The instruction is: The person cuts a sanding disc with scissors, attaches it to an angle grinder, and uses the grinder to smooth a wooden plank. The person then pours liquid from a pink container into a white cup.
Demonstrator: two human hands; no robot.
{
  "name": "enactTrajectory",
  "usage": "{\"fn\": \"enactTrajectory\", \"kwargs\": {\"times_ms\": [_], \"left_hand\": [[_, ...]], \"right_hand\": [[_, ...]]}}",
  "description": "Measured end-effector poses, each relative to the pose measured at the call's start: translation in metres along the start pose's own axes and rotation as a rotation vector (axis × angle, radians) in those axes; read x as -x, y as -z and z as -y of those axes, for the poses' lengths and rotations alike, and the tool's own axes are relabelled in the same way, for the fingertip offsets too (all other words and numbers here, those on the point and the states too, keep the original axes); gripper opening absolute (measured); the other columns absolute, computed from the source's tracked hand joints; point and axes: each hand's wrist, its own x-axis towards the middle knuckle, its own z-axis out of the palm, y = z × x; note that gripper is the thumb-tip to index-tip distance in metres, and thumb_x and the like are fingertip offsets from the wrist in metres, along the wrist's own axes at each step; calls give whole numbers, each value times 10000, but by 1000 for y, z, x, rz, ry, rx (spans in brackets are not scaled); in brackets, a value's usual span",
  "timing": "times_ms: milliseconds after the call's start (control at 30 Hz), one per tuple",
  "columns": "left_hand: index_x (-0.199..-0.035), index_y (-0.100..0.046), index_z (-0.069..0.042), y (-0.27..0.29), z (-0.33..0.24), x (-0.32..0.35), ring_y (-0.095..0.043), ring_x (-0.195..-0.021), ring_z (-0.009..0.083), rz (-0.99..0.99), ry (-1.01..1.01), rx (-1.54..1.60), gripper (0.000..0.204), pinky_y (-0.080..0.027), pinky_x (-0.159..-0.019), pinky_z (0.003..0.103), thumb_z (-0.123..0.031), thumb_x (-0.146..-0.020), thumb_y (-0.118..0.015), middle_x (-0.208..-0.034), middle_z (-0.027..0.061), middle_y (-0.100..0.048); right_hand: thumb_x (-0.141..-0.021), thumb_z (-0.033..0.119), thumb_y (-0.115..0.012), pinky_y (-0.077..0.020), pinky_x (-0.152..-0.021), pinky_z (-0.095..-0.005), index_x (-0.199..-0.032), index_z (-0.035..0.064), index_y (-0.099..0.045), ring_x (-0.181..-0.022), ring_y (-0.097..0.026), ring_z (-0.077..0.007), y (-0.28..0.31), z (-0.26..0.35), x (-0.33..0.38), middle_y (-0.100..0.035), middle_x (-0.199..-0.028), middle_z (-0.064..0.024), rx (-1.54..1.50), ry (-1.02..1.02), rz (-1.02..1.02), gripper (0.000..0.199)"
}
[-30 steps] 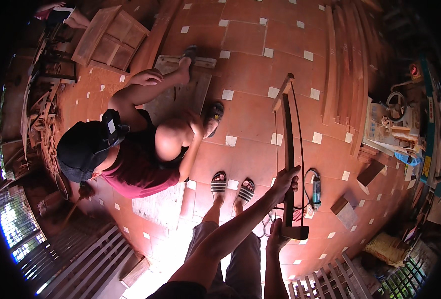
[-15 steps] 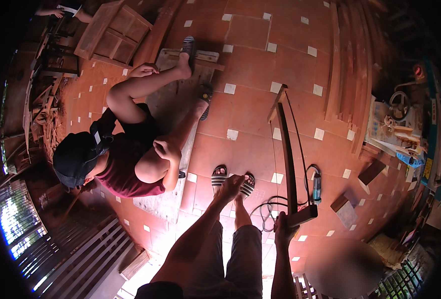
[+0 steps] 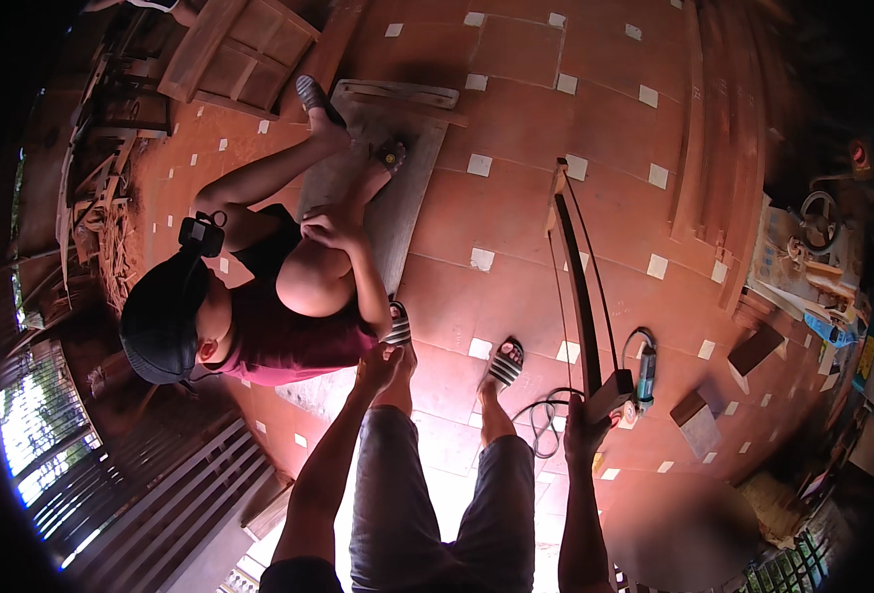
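Observation:
My right hand [image 3: 583,432] grips a wooden frame saw [image 3: 579,296] at its near end. The saw stands away from me, its long dark beam between a thin line on each side and a short crosspiece at the far end. My left hand [image 3: 378,368] is in front of my left leg, close to the seated person's elbow. Its fingers are curled in; whatever they may hold is hidden. The seated person [image 3: 289,336], in a dark cap and maroon shirt, sits at my left on a low wooden board [image 3: 412,203], one hand at the raised knee.
A corded power tool [image 3: 645,371] lies right of the saw, with its black cable [image 3: 545,420] looped on the tiled floor. Wood blocks [image 3: 696,423] lie farther right, near a machine with a handwheel [image 3: 820,219]. Long planks [image 3: 718,148] and a panelled wooden frame [image 3: 242,54] lie beyond.
My left foot has stepped left onto the board's edge, and my left hand has moved left. The saw has turned slightly in my right hand. The seated person's far foot has shifted left.

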Motion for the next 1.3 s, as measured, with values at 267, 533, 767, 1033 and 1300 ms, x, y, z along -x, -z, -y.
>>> {"fn": "enactTrajectory", "kwargs": {"times_ms": [267,533,767,1033,1300], "left_hand": [[-1095,-703,25,9,5,-22,-743,-996,310,15,-45,121,405,-576,-885,398,-362,-973,-690,-1066,209,-753],[-1122,-683,6,25,-2,-49,-703,-1007,309,-143,-276,-45,362,-554,-891,423,-287,-920,-748,-1082,194,-723],[-1166,-697,-7,51,-23,-113,-703,-1045,320,-46,-283,-115,414,-542,-934,435,-337,-918,-723,-1149,186,-718],[-1196,-686,-100,55,-56,-287,-667,-1129,359,-38,-438,-241,358,-539,-977,457,-292,-900,-744,-1196,181,-676],[-1311,-678,-204,42,-99,-525,-663,-1134,325,-186,-597,-506,416,-569,-948,451,-260,-904,-749,-1277,116,-646]], "right_hand": [[-873,230,-801,-418,-503,-389,-695,-61,-591,-512,-555,-174,-27,24,-12,-578,-572,-93,-15,16,32,401],[-884,234,-793,-418,-499,-388,-697,-64,-588,-513,-546,-170,-52,52,-22,-586,-573,-98,-10,60,66,407],[-899,226,-786,-447,-524,-369,-735,-51,-622,-564,-615,-175,-100,49,-68,-623,-621,-98,-62,157,75,361],[-935,213,-770,-348,-460,-309,-602,53,-547,-473,-477,-88,-214,89,-126,-523,-547,14,-240,226,-14,432],[-906,184,-787,-451,-514,-344,-735,-23,-604,-562,-595,-122,-344,67,-190,-629,-628,-65,-336,215,-75,325]]}}
